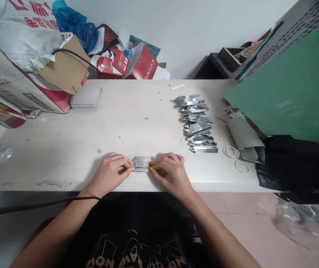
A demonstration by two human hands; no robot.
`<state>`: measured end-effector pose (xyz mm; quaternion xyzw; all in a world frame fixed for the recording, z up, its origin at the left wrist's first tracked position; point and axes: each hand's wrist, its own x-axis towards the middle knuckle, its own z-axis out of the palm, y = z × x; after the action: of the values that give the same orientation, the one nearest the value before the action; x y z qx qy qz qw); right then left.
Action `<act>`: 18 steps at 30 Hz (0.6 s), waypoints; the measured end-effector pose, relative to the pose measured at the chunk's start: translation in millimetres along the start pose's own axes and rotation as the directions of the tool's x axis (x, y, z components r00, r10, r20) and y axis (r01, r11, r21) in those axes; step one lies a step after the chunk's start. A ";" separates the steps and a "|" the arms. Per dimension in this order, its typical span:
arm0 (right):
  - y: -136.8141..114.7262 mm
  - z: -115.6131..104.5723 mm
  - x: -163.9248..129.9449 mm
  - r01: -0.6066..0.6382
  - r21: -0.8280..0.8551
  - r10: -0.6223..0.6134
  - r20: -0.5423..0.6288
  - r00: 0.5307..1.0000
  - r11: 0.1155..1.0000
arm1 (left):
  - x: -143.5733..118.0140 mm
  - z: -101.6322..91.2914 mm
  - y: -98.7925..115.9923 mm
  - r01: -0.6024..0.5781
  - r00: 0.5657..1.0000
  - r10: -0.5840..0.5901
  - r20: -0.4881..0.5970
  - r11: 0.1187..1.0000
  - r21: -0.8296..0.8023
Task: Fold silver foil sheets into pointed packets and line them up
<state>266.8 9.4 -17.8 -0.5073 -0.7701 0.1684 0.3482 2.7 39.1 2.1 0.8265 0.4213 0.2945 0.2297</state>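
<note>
Both hands (pixel 141 172) pinching silver foil piece (pixel 141 162), table (pixel 64 149) edge

Small silver foil pouch (pixel 141 163), flat, near table's front edge.

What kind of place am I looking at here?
Probably a small home or back-room packing workspace: both hands press a silver foil pouch on a worn white table, beside a row of folded pouches, rubber bands and piled cartons.

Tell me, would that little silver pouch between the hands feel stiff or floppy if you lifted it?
Probably light and thin: the silver pouch lies flat on the table, pinched by the left hand and right hand. Its shiny foil looks crease-holding, like the folded stack, and likely a bit slippery.
</note>
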 end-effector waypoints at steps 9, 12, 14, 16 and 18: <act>1.6 -2.6 -0.4 0.069 -0.077 -0.063 0.075 0.995 0.995 | -1.1 -4.6 11.2 -0.149 0.985 0.129 0.117 0.973 0.177; 3.6 -3.6 -0.5 0.213 -0.133 -0.192 0.156 0.969 0.968 | -5.4 -3.2 19.1 -0.199 0.973 0.146 0.179 0.923 0.330; 4.3 -3.8 -0.5 0.273 -0.179 -0.240 0.189 0.952 0.945 | -9.3 -1.4 22.0 -0.204 0.972 0.140 0.188 0.898 0.390; 3.8 -4.7 -0.3 0.287 -0.225 -0.244 0.199 0.949 0.931 | -13.1 -0.7 23.2 -0.213 0.971 0.145 0.187 0.883 0.418; 2.4 -6.7 0.3 0.296 -0.256 -0.245 0.211 0.946 0.920 | -16.6 -1.4 23.6 -0.235 0.966 0.159 0.203 0.869 0.436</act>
<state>273.0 10.1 -14.5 -0.4235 -0.8767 0.0501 0.2226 7.1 12.8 13.1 0.9169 0.3720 0.1415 0.0308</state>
